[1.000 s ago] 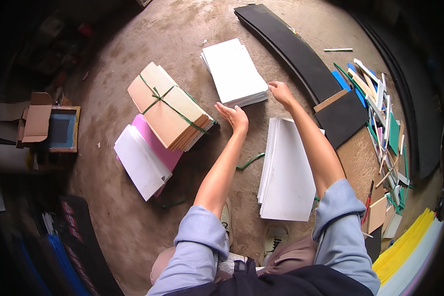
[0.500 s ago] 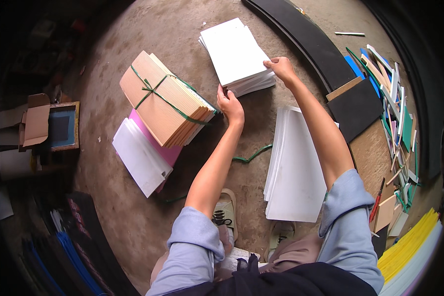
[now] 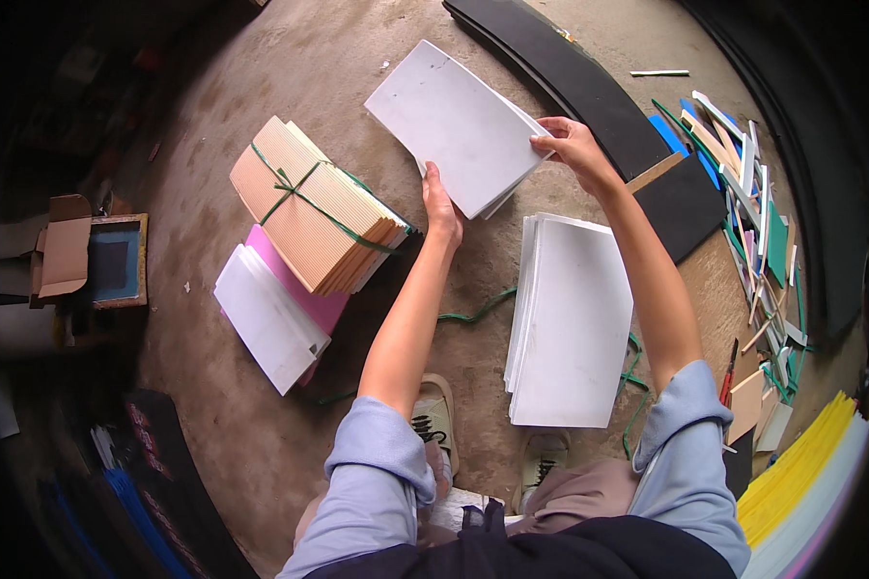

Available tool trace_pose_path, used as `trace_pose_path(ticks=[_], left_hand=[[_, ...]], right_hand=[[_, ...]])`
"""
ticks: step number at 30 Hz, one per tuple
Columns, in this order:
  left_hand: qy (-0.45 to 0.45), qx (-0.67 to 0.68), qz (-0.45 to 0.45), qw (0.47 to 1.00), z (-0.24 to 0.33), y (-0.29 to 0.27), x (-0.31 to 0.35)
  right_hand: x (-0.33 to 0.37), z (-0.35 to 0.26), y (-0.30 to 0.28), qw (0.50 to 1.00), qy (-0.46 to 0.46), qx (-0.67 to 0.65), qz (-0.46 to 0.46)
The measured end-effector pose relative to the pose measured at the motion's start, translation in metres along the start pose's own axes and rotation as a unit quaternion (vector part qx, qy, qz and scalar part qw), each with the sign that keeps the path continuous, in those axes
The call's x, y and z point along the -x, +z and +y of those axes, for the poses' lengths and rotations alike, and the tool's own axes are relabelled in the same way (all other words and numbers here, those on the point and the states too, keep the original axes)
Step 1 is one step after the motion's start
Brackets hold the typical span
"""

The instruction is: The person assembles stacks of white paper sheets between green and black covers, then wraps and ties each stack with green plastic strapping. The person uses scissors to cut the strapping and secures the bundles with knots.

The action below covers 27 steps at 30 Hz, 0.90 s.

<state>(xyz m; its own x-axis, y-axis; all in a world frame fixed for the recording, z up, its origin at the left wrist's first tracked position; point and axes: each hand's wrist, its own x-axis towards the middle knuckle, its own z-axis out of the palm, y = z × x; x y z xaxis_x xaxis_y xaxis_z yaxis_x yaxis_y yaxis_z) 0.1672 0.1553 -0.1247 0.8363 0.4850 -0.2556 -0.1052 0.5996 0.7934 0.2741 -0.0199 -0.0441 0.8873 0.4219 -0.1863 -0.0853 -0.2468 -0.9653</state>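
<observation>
A small stack of white sheets (image 3: 459,125) is between my hands, its face greyish with a few dark specks and its layers slightly fanned at the right corner. My right hand (image 3: 574,152) pinches that corner between thumb and fingers. On the near left edge, my left hand (image 3: 441,203) presses against the stack, its fingers partly hidden beneath. Closer to me lies another stack of white sheets (image 3: 572,323), uneven along its left side. Left of my left hand sits a bundle of tan corrugated sheets (image 3: 328,212) tied with green string (image 3: 294,183).
White sheets (image 3: 266,318) lie over pink ones (image 3: 309,282) at the left. Loose green string (image 3: 478,316) crosses the floor between my forearms. Black boards (image 3: 570,87) run along the far right, beside a pile of coloured offcuts (image 3: 758,212) and a red-handled tool (image 3: 727,376).
The white stack in my hands has turned and tilted, now showing a greyer, specked face. My right hand has shifted slightly right and nearer, still at its corner.
</observation>
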Motion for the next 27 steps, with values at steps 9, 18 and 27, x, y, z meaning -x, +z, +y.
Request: trace_pose_path(ticks=[9, 18, 27], left_hand=[[-0.022, -0.068, -0.194, 0.978, 0.012, 0.072, 0.08], [-0.013, -0.219, -0.14, 0.965, 0.011, 0.041, 0.151], [-0.009, -0.306, -0.146, 0.941, -0.003, 0.022, 0.183]], right_hand=[[0.122, -0.096, -0.045, 0.961, -0.116, 0.249, 0.02], [0.254, -0.127, -0.007, 0.856, -0.024, 0.503, 0.117], [0.267, -0.053, -0.022, 0.878, -0.012, 0.446, 0.174]])
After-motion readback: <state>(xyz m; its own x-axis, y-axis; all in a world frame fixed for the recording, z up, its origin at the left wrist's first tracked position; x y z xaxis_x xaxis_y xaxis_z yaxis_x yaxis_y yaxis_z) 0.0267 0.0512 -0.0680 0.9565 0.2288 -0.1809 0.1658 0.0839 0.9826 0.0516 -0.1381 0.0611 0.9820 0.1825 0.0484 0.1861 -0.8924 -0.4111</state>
